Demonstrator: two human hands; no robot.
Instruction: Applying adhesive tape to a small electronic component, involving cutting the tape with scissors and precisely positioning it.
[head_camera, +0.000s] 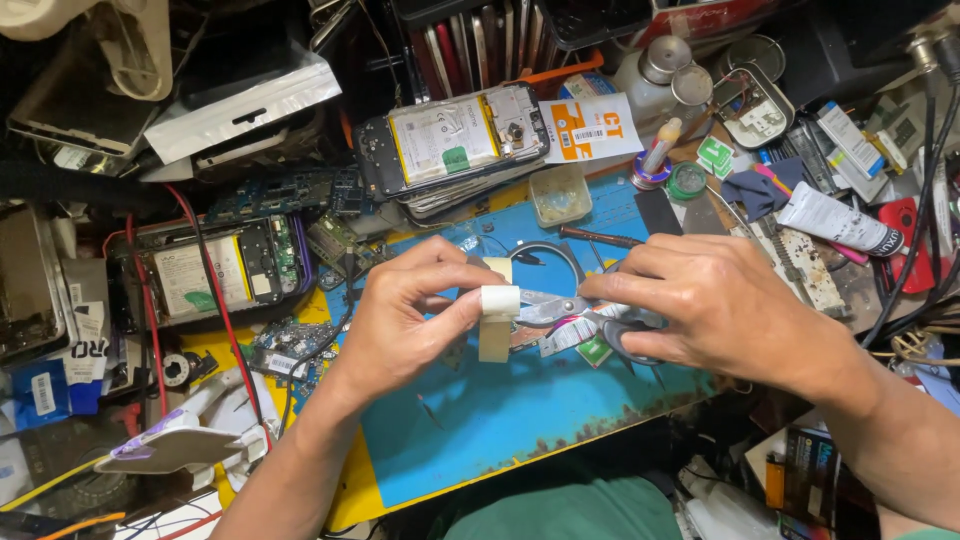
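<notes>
Left hand (405, 315) grips white tape (498, 305), right hand (715, 300) works scissors (565, 310); opened phones (455, 140) crowd behind.

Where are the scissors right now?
The scissors are in the right hand, near the middle of the head view over the blue mat, their blades touching the white tape strip that the left hand holds.

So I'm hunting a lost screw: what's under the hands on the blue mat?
Under the left hand and right hand, the blue mat shows tape and scissors. The mat beneath the palms is hidden.
</notes>
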